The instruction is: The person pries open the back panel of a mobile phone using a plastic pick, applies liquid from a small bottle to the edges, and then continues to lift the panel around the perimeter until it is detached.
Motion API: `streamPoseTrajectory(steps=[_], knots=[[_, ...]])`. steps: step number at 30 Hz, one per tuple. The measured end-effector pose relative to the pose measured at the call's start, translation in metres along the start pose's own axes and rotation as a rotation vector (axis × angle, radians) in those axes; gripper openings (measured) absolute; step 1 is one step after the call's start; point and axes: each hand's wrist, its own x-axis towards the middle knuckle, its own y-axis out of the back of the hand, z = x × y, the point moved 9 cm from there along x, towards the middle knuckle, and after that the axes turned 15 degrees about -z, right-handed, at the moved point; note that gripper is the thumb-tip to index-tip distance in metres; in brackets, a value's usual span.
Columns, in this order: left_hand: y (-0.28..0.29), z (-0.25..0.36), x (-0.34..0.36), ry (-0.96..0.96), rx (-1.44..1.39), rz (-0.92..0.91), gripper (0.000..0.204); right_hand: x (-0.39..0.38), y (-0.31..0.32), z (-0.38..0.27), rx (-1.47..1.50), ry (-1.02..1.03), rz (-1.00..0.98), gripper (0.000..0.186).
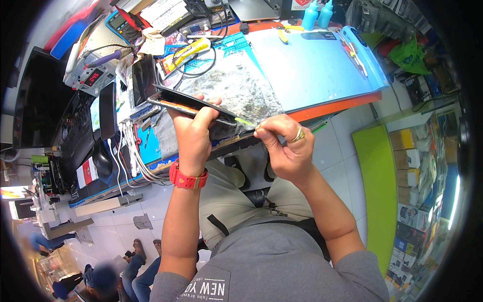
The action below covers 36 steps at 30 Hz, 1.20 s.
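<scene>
My left hand [193, 132] grips a black smartphone [188, 104] held edge-on over the workbench front, with an orange line showing along its open seam. A red watch sits on that wrist. My right hand [282, 146], wearing a gold ring, pinches a thin yellow-green pry pick [245, 121] whose tip touches the phone's right end. Both hands hover above a crinkled silvery sheet [241, 83] on the bench.
A blue work mat [312, 68] covers the bench right of the sheet. A soldering station [93, 68], a second dark phone [143, 79], cables, a black mouse [102, 160] and a keyboard [75, 133] crowd the left. Two blue bottles [317, 14] stand at the back. People sit below left.
</scene>
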Motion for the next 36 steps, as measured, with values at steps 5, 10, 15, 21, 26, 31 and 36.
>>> streamPoseTrajectory(steps=[5,10,15,21,26,31,36], knots=[[-0.003,0.004,0.002,-0.043,0.012,-0.020,0.038,-0.001,-0.009,0.004,-0.271,0.027,-0.081,0.018],[-0.003,0.005,0.002,-0.022,0.015,-0.036,0.033,0.004,-0.015,0.006,-0.486,-0.050,-0.150,0.015],[-0.003,0.002,0.002,0.026,-0.038,-0.042,0.035,0.006,-0.012,0.009,-0.657,-0.109,-0.186,0.011],[-0.006,0.006,0.002,0.017,-0.041,-0.078,0.036,0.013,0.008,0.016,-0.813,-0.055,-0.066,0.010],[0.000,0.005,0.001,-0.003,-0.050,-0.047,0.038,0.035,0.004,0.029,-0.885,-0.095,-0.235,0.023],[0.001,0.000,-0.001,0.019,-0.123,0.001,0.036,0.031,-0.013,0.027,-0.422,-0.060,-0.290,0.026],[0.003,0.001,0.000,-0.019,-0.141,0.007,0.037,0.037,-0.040,0.037,-0.381,-0.025,-0.424,0.028]])
